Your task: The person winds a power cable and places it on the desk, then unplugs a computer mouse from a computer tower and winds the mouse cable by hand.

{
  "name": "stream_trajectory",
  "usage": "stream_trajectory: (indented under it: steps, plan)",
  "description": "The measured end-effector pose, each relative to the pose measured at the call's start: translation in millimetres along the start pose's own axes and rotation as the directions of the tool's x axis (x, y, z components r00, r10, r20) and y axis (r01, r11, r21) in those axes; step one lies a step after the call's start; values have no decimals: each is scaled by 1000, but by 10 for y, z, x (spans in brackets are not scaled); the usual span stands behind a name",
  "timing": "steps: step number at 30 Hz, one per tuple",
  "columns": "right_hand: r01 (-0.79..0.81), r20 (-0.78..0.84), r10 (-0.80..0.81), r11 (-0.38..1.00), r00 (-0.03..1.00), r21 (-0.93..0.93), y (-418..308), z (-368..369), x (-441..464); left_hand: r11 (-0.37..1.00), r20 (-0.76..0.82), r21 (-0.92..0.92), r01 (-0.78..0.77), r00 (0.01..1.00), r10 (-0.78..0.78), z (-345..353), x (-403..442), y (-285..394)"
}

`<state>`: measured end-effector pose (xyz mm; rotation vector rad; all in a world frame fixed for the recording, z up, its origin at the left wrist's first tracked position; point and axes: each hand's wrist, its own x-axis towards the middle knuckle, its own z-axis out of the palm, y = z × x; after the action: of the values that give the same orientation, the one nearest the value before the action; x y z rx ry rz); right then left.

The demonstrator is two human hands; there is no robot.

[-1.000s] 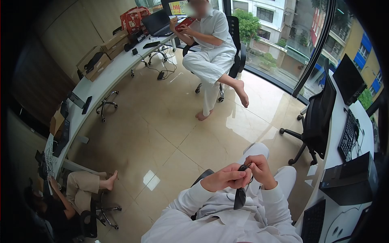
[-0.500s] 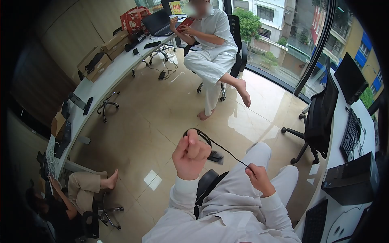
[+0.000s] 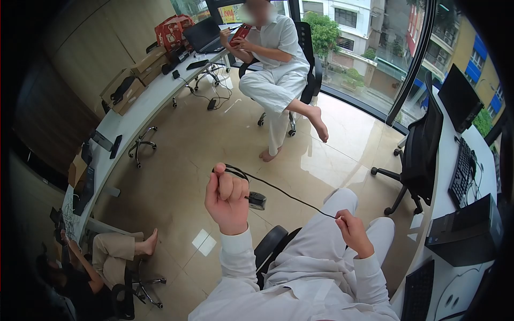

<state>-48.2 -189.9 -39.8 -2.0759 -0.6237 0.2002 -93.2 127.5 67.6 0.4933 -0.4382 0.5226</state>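
Note:
A thin black cable (image 3: 289, 193) runs between my two hands. My left hand (image 3: 227, 202) is raised in a fist, with loops of the cable wound about its fingers. Beside that fist hangs a dark computer mouse (image 3: 257, 200), whose link to the cable is hidden behind the hand. Lower, above my knee, my right hand (image 3: 355, 234) pinches the cable's other stretch between thumb and fingers. The cable sags slightly between the hands.
Ahead, a person (image 3: 273, 59) sits in an office chair holding something red. Another person (image 3: 85, 267) sits lower left by the long white desk (image 3: 140, 101). At right are an office chair (image 3: 420, 150), a monitor (image 3: 459, 98), a keyboard (image 3: 462, 174) and a black computer case (image 3: 463, 230).
My left hand has moved left, carrying the cable loops and the mouse. My right hand has shifted slightly right, and the cable span between them is longer.

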Motion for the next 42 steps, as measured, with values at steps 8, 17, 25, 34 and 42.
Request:
stream_trajectory:
  steps: [8,17,25,34,42]
  plan:
    - [223,-95,-255,940,962,-258,97,-320,133,983,19,137,121,992,-124,-47,-31,-65]
    - [89,-212,-300,744,930,-663,-42,-698,301,945,-4,-138,298,954,-301,-7,116,-107]
    - [15,22,4,603,1000,-797,321,-330,512,753,51,-489,440,876,-479,47,197,-486]
    - [180,4,-197,903,980,391,-126,6,785,708,119,-362,606,783,-610,113,252,-738]
    - [376,-43,-374,926,926,41,-613,112,875,768,105,-242,593,803,-587,105,170,-759]
